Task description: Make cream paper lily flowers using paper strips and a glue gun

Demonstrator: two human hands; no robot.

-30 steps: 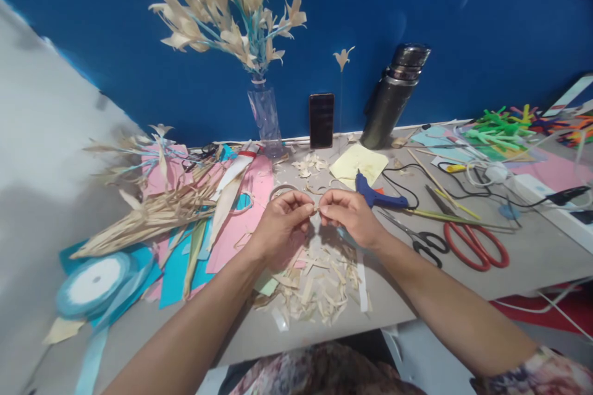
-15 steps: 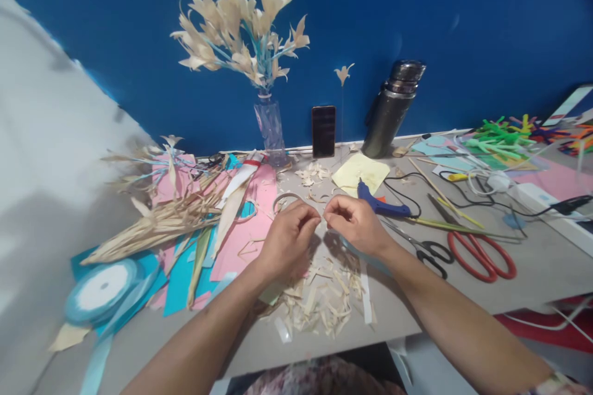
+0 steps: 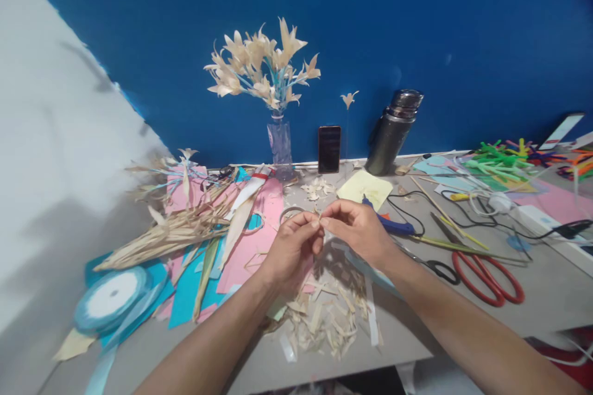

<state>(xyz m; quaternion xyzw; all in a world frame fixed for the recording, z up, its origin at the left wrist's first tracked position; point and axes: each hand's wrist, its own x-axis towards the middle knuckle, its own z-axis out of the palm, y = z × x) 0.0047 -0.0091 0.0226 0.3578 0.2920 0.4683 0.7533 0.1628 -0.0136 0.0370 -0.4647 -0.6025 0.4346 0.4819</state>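
My left hand (image 3: 293, 248) and my right hand (image 3: 362, 231) meet above the middle of the table, thumbs and fingertips pinched together. Between the fingertips is something tiny and pale, too small to name. Under the hands lies a heap of cut corn husk scraps (image 3: 324, 318). Just beyond my right hand is a blue glue gun (image 3: 393, 225), partly hidden by it. Black-handled scissors (image 3: 442, 271) and red-handled scissors (image 3: 488, 278) lie to the right of my right forearm. Left of my left hand, dried husks (image 3: 162, 237) rest on pink paper (image 3: 238, 259) and blue sheets.
Husk flowers (image 3: 264, 62) stand in a clear bottle (image 3: 280, 145) by the blue wall. A phone (image 3: 329, 148), a single husk flower (image 3: 349, 99) and a dark flask (image 3: 393, 133) stand nearby. A ribbon roll (image 3: 111, 297) lies left; a power strip (image 3: 556, 237) and cords lie right.
The fingertips of both hands have come together, where a small gap was between them. The camera view has shifted, so the table items appear lower and slightly to the right.
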